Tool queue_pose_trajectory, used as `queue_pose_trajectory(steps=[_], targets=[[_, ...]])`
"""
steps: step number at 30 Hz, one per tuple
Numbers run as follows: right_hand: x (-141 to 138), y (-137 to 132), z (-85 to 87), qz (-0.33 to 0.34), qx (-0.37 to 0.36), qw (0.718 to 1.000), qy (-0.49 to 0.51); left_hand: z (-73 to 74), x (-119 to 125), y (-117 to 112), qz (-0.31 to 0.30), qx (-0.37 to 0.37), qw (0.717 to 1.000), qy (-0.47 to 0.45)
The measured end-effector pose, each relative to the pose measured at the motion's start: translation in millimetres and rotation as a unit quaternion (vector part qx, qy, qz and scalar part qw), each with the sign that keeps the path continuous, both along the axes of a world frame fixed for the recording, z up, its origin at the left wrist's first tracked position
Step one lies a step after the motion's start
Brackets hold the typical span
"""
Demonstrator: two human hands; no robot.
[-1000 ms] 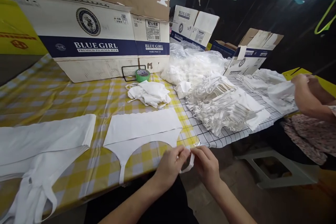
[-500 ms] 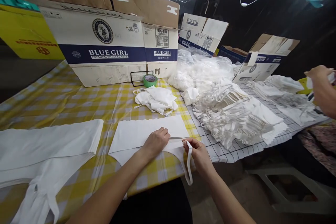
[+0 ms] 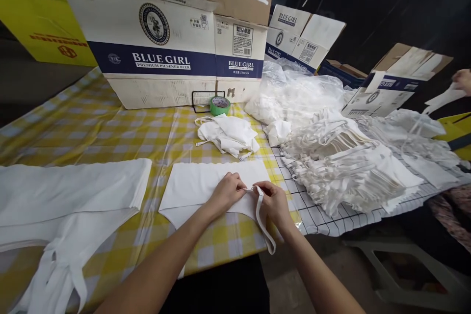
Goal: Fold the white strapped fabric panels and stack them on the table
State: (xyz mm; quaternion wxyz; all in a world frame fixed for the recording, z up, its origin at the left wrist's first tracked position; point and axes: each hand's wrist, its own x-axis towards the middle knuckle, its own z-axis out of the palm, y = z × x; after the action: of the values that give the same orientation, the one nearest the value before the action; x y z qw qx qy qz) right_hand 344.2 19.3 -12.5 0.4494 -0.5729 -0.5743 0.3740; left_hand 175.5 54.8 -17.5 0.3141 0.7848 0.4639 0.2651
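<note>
A white garment (image 3: pixel 195 179) with a strap lies flat on the yellow checked cloth in front of me. My left hand (image 3: pixel 227 192) rests on it, fingers pinched at its edge near the strap end. Close beside it, my right hand (image 3: pixel 272 201) pinches the white strap (image 3: pixel 262 221), whose loop hangs down over the table's front edge. The fingertips of both hands almost meet; the small detail between them is too fine to make out. To the left lies a stack of similar white garments (image 3: pixel 73 191), with straps dangling at the front.
Behind the garment sit a small white heap (image 3: pixel 228 133) and a roll of green tape (image 3: pixel 220 106). A large beer carton (image 3: pixel 162 59) stands at the back. On the right are piled white garments (image 3: pixel 349 167), a clear plastic bag (image 3: pixel 298 91) and another person's hand (image 3: pixel 462 81).
My right hand has moved left towards my left hand, bringing the strap with it. The head view has tilted down slightly and turned left. The other person's hand has shifted towards the right edge.
</note>
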Motion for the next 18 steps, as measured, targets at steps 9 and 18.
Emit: queue_pose_trajectory(steps=[9, 18], targets=[[-5.8, 8.5, -1.9, 0.008, -0.084, 0.995, 0.058, -4.9, 0.4, 0.3, 0.014, -0.006, 1.000, -0.007], [-19.4, 8.5, 2.0, 0.033, 0.008, 0.992, -0.122, -10.9, -0.1, 2.7, 0.023, 0.011, 1.000, -0.002]])
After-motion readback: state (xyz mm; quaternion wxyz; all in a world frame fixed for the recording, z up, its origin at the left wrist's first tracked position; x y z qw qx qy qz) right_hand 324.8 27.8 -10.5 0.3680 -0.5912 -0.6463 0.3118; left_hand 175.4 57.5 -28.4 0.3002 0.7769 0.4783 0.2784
